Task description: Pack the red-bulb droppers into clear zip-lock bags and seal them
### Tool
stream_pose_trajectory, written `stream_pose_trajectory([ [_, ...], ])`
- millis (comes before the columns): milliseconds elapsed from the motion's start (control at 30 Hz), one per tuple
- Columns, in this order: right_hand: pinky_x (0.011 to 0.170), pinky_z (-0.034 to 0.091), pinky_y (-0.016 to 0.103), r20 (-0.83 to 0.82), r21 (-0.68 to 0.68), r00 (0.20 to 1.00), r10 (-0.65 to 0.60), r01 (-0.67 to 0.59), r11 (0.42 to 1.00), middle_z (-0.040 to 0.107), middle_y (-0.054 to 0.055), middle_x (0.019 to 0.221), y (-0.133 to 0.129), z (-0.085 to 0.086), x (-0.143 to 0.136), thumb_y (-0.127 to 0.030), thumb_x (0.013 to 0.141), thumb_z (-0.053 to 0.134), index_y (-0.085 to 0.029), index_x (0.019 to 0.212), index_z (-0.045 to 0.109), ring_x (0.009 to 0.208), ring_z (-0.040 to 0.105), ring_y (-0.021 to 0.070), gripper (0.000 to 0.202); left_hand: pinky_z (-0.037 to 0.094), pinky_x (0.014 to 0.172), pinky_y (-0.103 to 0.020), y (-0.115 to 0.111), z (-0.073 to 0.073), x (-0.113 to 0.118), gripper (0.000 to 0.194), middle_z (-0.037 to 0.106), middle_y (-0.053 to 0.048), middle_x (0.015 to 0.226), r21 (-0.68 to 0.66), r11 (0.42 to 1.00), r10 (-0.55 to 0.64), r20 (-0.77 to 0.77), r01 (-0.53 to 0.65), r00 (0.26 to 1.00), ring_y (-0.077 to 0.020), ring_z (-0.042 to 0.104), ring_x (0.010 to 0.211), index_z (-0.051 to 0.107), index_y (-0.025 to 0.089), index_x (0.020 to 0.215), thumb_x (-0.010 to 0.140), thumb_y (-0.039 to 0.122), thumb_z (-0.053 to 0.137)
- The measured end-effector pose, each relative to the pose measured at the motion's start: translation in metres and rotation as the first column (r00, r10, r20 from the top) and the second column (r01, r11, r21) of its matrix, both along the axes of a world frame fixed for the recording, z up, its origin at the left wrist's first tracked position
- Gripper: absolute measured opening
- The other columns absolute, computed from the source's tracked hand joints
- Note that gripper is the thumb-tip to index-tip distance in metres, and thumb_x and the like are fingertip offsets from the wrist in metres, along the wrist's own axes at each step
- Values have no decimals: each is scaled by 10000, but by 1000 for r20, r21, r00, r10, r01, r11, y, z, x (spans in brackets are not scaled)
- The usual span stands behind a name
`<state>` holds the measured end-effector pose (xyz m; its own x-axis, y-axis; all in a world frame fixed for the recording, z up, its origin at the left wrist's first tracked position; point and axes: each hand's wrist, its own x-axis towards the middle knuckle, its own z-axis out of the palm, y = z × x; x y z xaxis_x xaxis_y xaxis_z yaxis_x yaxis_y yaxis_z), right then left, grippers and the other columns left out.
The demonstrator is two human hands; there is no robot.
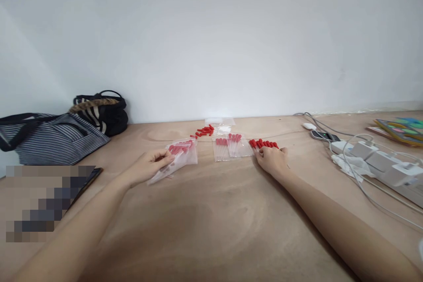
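From my remote view, nearest: left hand (153, 164) pinches a plastic bag (190, 155) narrowly by its near edge, left of centre; red-ended pieces show through, and the edge hold probably keeps the film from sliding. Right hand (273, 161), right of centre, is at a row of red-tipped sticks (264, 143), fingers curled low; can't tell whether they grip or just touch. Red ends side by side, likely to keep the row even. Between the hands, two flat bags (220, 153) overlap with red-tipped sticks; can't tell if all are inside. Farther up, loose red pieces (205, 131) sit heaped beside clear stems (223, 130), probably kept apart by kind. Clear film (220, 120) lies by the wall. Pose: both forearms slant inward from the lower corners, left wrist slightly bent, right arm long and low, palm down.
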<state>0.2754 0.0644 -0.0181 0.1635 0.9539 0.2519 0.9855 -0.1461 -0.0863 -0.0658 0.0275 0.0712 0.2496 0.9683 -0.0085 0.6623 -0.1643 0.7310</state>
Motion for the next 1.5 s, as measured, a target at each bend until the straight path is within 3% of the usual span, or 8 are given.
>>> stream_pose_trajectory([
  [300,778,243,381,-19,62,999,36,-35,997,652,102,828,-1,-2,0,-374,869,320,-166,934,605,877,548,241,359,443,530,-247,-21,-48,89,415,577,-15,635,-297,951,-2,283,90,959,-139,575,559,532,155,678,716,565,482],
  [400,780,234,385,-11,75,999,52,-51,996,648,109,839,-1,-3,0,-357,850,349,-167,922,607,891,541,245,328,451,818,-379,-27,-54,96,505,608,-117,1001,42,963,-268,28,267,963,-238,588,920,586,148,945,737,591,464],
  [467,780,235,388,-20,119,998,59,-56,991,646,106,843,-2,-2,-1,-354,835,376,-166,906,606,886,539,245,305,316,984,-438,-27,-57,91,668,444,-143,1288,201,875,-393,-236,441,889,-294,397,1190,486,168,1189,687,605,543],
  [567,771,258,363,-80,214,979,189,-168,962,641,71,789,-9,3,-6,-353,820,413,-167,843,607,826,545,209,269,169,1057,-465,-27,-64,84,858,206,-137,1432,105,818,-458,-474,565,752,-296,149,1318,259,158,1357,699,653,500],
  [733,689,346,266,-272,222,652,708,-673,705,582,7,619,-34,9,-21,-324,804,477,-181,686,596,669,510,134,221,121,1071,-444,-32,-77,81,805,148,-124,1442,97,916,-270,-566,388,779,-270,127,1325,205,153,1376,776,678,318],
  [833,682,383,255,-386,226,439,811,-808,545,573,-5,612,-46,6,-28,-269,797,502,-189,718,617,661,503,125,161,144,1063,-441,-37,-80,82,800,161,-132,1437,122,949,-173,-569,290,804,-275,144,1321,227,151,1371,776,680,306],
  [1333,684,410,275,-471,207,341,814,-854,478,580,20,688,-41,-2,-26,-331,800,547,-210,813,693,702,509,127,189,150,1049,-490,-38,-80,83,672,230,-134,1420,173,949,-124,-565,264,816,-284,178,1313,292,158,1347,820,572,346],
  [1500,712,393,292,-464,223,280,840,-881,417,574,24,705,-40,-4,-28,-323,807,545,-219,883,691,719,503,128,195,101,1066,-499,-36,-73,91,703,211,-100,1432,129,892,-299,-549,433,781,-271,150,1322,260,179,1359,800,585,385],
])
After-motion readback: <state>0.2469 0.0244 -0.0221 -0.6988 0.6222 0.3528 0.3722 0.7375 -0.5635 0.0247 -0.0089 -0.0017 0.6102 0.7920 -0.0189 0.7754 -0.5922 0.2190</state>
